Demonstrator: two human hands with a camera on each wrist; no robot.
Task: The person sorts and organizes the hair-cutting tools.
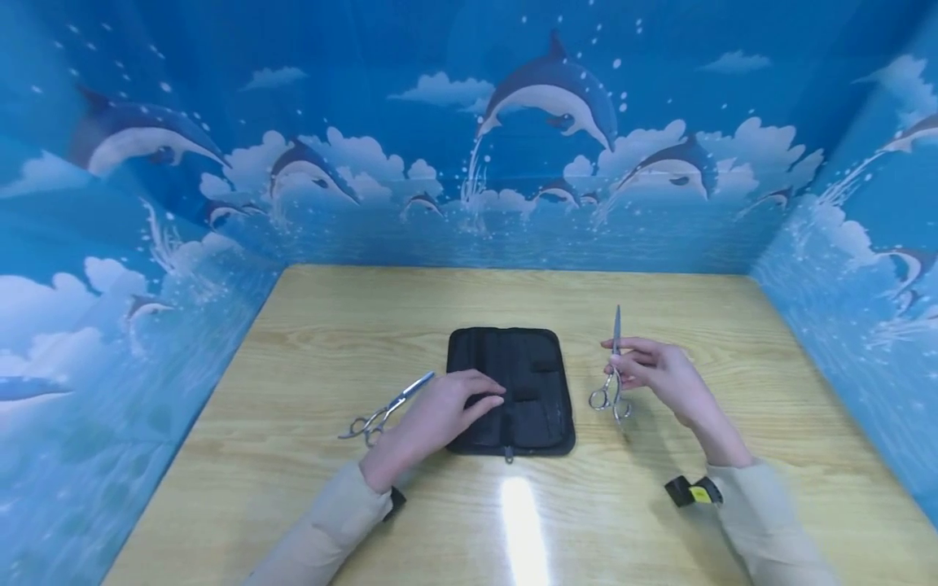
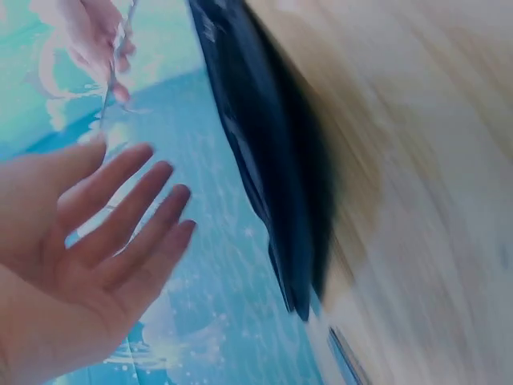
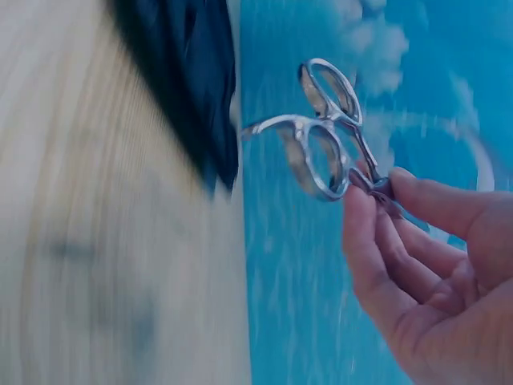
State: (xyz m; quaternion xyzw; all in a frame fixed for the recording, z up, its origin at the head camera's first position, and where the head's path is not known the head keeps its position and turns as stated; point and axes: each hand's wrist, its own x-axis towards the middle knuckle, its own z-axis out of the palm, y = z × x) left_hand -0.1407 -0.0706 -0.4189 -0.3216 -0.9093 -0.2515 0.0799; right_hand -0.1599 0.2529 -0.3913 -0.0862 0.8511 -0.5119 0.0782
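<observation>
A black zippered case (image 1: pixel 538 423) lies unfolded on the table, with small straps on its inner side. Above its left half is my left hand (image 1: pixel 447 407), fingers relaxed and holding nothing; the left wrist view shows this palm (image 2: pixel 96 297) apart from the case (image 2: pixel 256 136). To the right of the case, my right hand (image 1: pixel 670 378) pinches a pair of silver scissors (image 1: pixel 617 370) near the pivot, blades up and finger rings (image 3: pixel 321 160) down. A second pair of scissors (image 1: pixel 392 407) lies left of the case, partly behind the left hand.
The wooden table (image 1: pixel 352 317) is bounded at the back and sides by a blue dolphin-printed curtain (image 1: pixel 410 212). A bright light reflection falls on the table in front of the case. A black band with a yellow label (image 1: pixel 699 493) sits at the right wrist.
</observation>
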